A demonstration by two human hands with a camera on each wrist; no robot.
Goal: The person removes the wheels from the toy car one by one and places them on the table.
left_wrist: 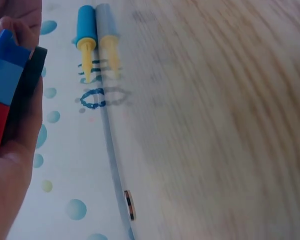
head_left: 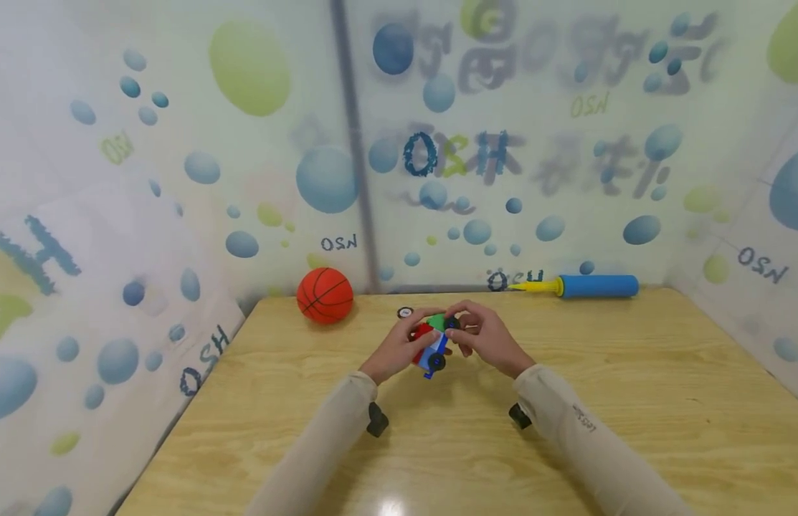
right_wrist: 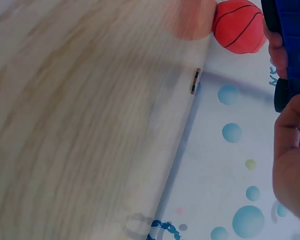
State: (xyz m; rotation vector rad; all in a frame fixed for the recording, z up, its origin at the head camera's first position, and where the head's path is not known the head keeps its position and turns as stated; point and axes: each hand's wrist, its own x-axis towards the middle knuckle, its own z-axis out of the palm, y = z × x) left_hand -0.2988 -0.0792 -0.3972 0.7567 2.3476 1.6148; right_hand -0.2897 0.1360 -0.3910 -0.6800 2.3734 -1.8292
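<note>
Both hands hold a small toy vehicle [head_left: 432, 342] of red, green, white and blue blocks with black wheels above the middle of the wooden table [head_left: 631, 401]. My left hand [head_left: 405, 345] grips its red left side; in the left wrist view the toy vehicle [left_wrist: 10, 85] shows blue and red with a black wheel against the palm. My right hand [head_left: 479, 335] pinches the top right by a wheel. The right wrist view shows the blue toy vehicle [right_wrist: 292, 45] and my right hand's fingers [right_wrist: 290, 165].
An orange mini basketball [head_left: 325, 294] lies at the table's back left. A blue and yellow hand pump [head_left: 582, 286] lies along the back wall. A small black and white disc [head_left: 405, 312] sits behind the hands. Bubble-patterned walls enclose three sides.
</note>
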